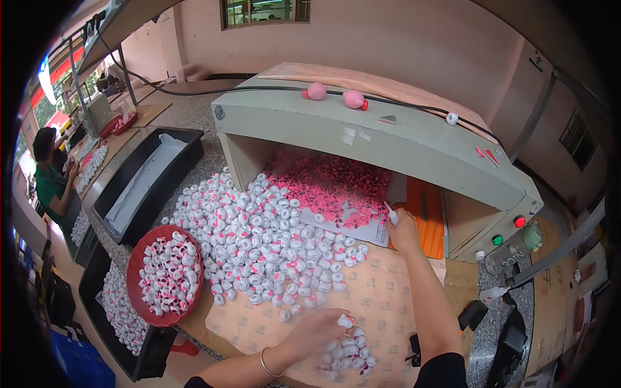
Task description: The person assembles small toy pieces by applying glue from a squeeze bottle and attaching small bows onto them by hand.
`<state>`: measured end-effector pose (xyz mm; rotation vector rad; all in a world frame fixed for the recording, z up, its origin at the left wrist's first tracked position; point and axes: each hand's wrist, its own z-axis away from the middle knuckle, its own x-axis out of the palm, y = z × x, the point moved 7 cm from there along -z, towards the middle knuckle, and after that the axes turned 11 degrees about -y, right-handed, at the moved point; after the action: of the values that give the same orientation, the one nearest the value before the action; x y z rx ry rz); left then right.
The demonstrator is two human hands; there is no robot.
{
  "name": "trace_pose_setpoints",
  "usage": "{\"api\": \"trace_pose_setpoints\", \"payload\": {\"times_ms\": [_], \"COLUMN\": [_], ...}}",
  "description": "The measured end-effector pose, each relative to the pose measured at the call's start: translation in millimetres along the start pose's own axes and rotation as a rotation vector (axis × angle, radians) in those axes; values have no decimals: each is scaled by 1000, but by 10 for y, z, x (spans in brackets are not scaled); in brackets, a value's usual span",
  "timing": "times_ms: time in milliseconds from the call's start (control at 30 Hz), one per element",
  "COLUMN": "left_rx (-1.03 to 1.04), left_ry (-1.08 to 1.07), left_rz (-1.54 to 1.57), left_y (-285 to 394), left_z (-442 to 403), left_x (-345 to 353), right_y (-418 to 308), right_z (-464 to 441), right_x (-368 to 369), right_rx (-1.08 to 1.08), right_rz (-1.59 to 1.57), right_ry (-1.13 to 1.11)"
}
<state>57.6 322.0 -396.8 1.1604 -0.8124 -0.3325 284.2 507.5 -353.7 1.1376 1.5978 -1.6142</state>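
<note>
My left hand [320, 331], with a bracelet at the wrist, pinches a small white piece with a pink part [345, 321] above a small group of white pieces [349, 354] on the patterned mat [381, 291]. My right hand [402, 227] reaches to the opening of the grey-green box [381, 139] and holds a white pointed tool [392, 215] at the edge of the small pink pieces [323, 184]. A large pile of white pieces [252, 239] lies left of centre.
A red bowl of pieces [134, 278], a black bin [90, 275] and a black tray [194, 139] are at the left. A person in green [48, 184] works farther left. Right are lit buttons [519, 222] and a bottle [504, 257].
</note>
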Motion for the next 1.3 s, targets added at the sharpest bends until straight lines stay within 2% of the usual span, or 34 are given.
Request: {"api": "trace_pose_setpoints", "payload": {"times_ms": [133,233,333,433,567,667,767,867,900,1000,1100,1200,1300], "left_rx": [-23,1,34,121,158,193,183,163,157,141,117,92,92], "left_ry": [-26,-36,-45,-7,17,-16,-20,-9,-4,-12,-42,-66,-72], "left_rz": [-6,-26,46,-53,-76,-97,-112,-73,-29,29,40,118,142], "left_y": [29,3,-1,-14,66,166,196,189,156,159,140,77,90], "left_z": [10,-8,-26,-51,-27,-4,-11,-16,-23,-37,-5,5,1], "left_x": [45,41,66,-11,-45,-3,12,15,12,5,9,59,88], "right_y": [42,-192,-626,-796,-650,-513,-518,-771,-911,-832,-820,-830,-1054], "right_z": [-78,-121,-199,-382,-511,-619,-808,-902,-853,-964,-848,-702,-490], "right_x": [-9,-110,27,360,365,161,77,311,360,671,461,239,297], "right_rx": [-37,-143,-405,-538,-255,-406,-344,-408,-532,-416,-311,-259,-603], "right_rz": [-11,-56,-54,-11,104,117,-43,-86,39,72,188,90,-211], "right_ry": [-19,119,76,50,-398,-210,-96,-67,-10,-283,-570,-555,-373]}}
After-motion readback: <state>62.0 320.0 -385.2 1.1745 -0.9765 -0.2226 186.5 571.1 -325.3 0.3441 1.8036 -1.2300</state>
